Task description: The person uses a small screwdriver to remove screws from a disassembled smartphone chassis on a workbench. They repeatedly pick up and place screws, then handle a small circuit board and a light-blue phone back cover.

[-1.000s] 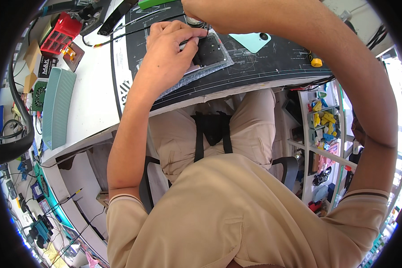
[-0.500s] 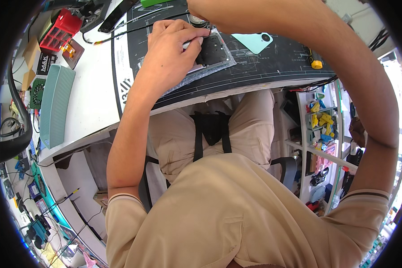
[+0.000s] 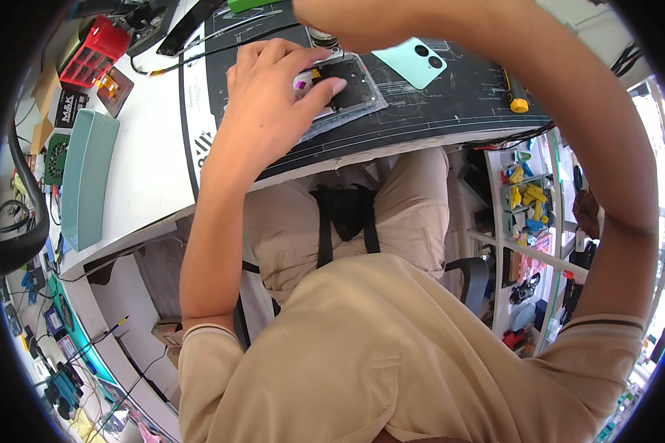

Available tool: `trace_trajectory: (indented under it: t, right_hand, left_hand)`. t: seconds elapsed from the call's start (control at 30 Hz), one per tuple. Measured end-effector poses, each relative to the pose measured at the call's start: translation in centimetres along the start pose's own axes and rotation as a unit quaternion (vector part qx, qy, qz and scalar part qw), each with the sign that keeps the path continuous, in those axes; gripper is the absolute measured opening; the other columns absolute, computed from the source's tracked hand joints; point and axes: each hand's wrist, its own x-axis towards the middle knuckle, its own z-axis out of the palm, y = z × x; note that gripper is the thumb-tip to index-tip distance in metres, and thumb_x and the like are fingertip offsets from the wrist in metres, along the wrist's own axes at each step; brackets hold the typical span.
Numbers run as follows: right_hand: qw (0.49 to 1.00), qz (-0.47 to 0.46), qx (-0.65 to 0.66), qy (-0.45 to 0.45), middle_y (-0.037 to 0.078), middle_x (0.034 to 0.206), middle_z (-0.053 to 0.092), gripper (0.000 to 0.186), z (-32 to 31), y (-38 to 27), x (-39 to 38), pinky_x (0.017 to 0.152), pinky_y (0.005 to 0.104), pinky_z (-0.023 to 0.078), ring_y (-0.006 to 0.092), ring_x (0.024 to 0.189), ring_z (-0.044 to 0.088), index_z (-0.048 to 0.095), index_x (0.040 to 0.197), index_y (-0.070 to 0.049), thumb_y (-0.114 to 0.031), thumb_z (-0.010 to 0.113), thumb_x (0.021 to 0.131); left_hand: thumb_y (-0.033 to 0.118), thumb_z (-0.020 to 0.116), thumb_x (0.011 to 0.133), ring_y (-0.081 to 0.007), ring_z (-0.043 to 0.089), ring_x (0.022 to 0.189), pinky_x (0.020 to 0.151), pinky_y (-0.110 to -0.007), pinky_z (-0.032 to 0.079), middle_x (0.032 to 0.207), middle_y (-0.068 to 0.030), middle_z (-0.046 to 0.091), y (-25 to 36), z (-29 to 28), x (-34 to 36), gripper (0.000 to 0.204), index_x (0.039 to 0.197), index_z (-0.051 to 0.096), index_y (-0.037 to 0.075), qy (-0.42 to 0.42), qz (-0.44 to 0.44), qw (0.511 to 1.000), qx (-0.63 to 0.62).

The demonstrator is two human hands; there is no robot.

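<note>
Left hand [image 3: 266,97], thumb [image 3: 321,97] spread (earlier tucked closer)

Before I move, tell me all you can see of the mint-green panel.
The mint-green panel looks smooth, with rounded corners and two dark circles near its right end. It lies flat, turned at an angle, on the dark mat, the only thing visibly touching it. The right forearm hides part of its far edge. Plastic or glass, I cannot tell.

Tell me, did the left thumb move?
Yes: the thumb of the left hand moved toward the near edge of the black mat, away from the index finger.
</note>
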Motion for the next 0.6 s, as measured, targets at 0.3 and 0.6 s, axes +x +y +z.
trace_trajectory:
  t: [0.3, 0.6]
  right_hand:
    - [0.993, 0.055, -0.049, -0.092, 0.023, 0.112, 0.078, 0.028, -1.0, -0.9, 1.6, 0.089, 0.0473, 0.059, 0.0376, 0.105, 0.075, 0.082, 0.109, 0.000, -0.014, 0.068, 0.089]
    - [0.997, 0.045, -0.022, -0.056, 0.024, 0.108, 0.078, 0.026, 0.1, 0.2, 1.3, 0.088, 0.0473, 0.059, 0.0379, 0.103, 0.076, 0.082, 0.103, 0.001, -0.013, 0.068, 0.087]
  left_hand:
    - [0.055, 0.086, 0.083, -0.0338, 0.049, 0.134, 0.114, -0.050, 0.039, 0.133, -0.0085, 0.062, 0.6, 0.6, -1.1, 0.070, 0.133, 0.073, 0.009, 0.020, 0.035, 0.999, 0.006]
    - [0.056, 0.085, 0.083, -0.0338, 0.048, 0.135, 0.114, -0.049, 0.038, 0.133, -0.0086, 0.062, 0.6, 0.9, -1.4, 0.070, 0.133, 0.073, 0.008, 0.038, 0.034, 0.999, 0.005]
